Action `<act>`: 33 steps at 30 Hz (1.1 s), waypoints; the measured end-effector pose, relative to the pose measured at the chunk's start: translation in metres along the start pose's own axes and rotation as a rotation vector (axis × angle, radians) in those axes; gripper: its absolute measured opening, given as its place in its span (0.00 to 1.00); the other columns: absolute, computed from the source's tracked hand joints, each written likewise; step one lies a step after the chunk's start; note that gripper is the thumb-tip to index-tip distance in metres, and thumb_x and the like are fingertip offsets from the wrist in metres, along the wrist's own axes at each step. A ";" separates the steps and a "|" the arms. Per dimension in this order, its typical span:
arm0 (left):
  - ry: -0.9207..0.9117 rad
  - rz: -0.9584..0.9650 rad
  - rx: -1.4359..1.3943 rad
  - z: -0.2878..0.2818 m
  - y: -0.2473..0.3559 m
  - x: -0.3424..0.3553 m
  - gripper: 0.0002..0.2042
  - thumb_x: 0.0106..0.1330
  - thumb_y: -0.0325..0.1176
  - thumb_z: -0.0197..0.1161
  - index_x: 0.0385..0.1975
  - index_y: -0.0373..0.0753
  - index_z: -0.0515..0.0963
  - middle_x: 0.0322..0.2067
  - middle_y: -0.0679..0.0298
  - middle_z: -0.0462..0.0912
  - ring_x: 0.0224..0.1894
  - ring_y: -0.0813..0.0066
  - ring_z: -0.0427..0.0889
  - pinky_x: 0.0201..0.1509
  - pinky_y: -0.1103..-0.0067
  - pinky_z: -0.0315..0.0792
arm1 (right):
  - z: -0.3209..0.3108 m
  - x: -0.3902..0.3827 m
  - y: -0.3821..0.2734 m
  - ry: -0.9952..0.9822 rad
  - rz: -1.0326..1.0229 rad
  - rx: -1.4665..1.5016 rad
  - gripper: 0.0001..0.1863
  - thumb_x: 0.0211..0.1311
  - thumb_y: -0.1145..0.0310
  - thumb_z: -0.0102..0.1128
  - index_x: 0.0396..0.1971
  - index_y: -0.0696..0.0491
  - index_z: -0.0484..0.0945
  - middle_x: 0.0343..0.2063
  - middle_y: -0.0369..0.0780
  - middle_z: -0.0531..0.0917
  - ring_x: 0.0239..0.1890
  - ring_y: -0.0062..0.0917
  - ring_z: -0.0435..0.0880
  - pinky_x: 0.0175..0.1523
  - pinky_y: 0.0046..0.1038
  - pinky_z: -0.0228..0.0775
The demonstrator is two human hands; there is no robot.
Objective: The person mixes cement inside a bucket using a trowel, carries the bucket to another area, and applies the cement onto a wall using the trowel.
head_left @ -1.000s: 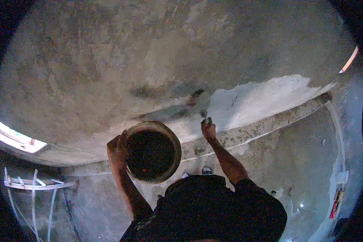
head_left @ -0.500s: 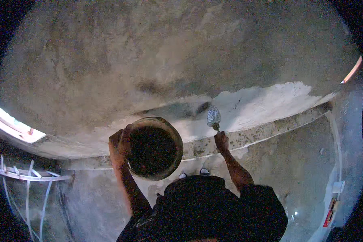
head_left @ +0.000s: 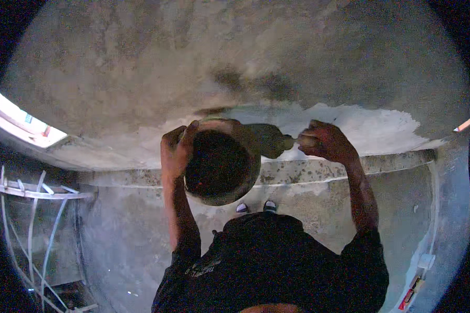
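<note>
My left hand (head_left: 176,148) is closed on the left rim of a round bucket (head_left: 251,151), whose mouth faces me with a dark inside; what it holds cannot be made out. From the right, my right hand (head_left: 326,142) grips the handle of a trowel (head_left: 269,140). The trowel's blade lies level, pointing left, close against the bucket's right side; whether they touch I cannot tell. Behind both is a wall (head_left: 156,68) of rough grey-brown plaster, with a pale, ragged-edged patch (head_left: 365,122) low on it.
A speckled ledge (head_left: 318,169) runs along the wall's foot. My feet (head_left: 269,206) stand on the grey floor below. A metal frame stand (head_left: 42,194) is at the left, under a bright opening (head_left: 26,122). A red and white object (head_left: 411,293) lies at the lower right.
The trowel has left the pale patch and swung left to the bucket, its blade turned from upright to sideways. My right hand has risen and moved right; the bucket sits higher and further right.
</note>
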State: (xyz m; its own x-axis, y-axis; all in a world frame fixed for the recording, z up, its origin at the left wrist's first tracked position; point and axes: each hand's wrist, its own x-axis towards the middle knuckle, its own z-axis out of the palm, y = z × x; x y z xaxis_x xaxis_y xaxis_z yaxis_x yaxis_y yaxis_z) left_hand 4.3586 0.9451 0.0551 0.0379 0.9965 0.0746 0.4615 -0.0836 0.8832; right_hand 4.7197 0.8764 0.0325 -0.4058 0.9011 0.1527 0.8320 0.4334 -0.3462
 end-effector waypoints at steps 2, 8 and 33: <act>-0.032 0.020 -0.073 -0.006 0.005 -0.005 0.20 0.64 0.45 0.58 0.25 0.29 0.76 0.19 0.69 0.73 0.25 0.82 0.66 0.29 0.80 0.64 | -0.001 0.027 -0.032 -0.044 -0.046 -0.103 0.17 0.53 0.54 0.62 0.35 0.52 0.77 0.33 0.44 0.80 0.36 0.40 0.81 0.40 0.40 0.74; -0.019 0.068 -0.114 -0.020 0.002 -0.011 0.16 0.63 0.40 0.60 0.35 0.29 0.80 0.28 0.61 0.84 0.31 0.81 0.76 0.37 0.79 0.71 | 0.098 0.124 -0.104 -0.164 0.079 -0.091 0.22 0.56 0.55 0.56 0.44 0.55 0.72 0.32 0.48 0.80 0.36 0.43 0.81 0.44 0.42 0.73; 0.148 0.388 0.201 -0.029 -0.024 0.004 0.12 0.56 0.39 0.65 0.21 0.36 0.77 0.19 0.56 0.79 0.19 0.59 0.76 0.26 0.73 0.70 | 0.216 0.160 -0.107 -0.486 -0.524 -0.161 0.14 0.40 0.60 0.66 0.23 0.55 0.78 0.26 0.46 0.82 0.35 0.41 0.83 0.41 0.39 0.76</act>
State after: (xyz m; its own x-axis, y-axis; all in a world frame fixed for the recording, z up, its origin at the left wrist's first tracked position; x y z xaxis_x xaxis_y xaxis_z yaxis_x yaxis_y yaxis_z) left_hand 4.3218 0.9514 0.0479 0.1212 0.8794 0.4603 0.6017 -0.4339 0.6706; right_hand 4.4840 0.9709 -0.1063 -0.8565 0.4836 -0.1803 0.5130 0.8361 -0.1943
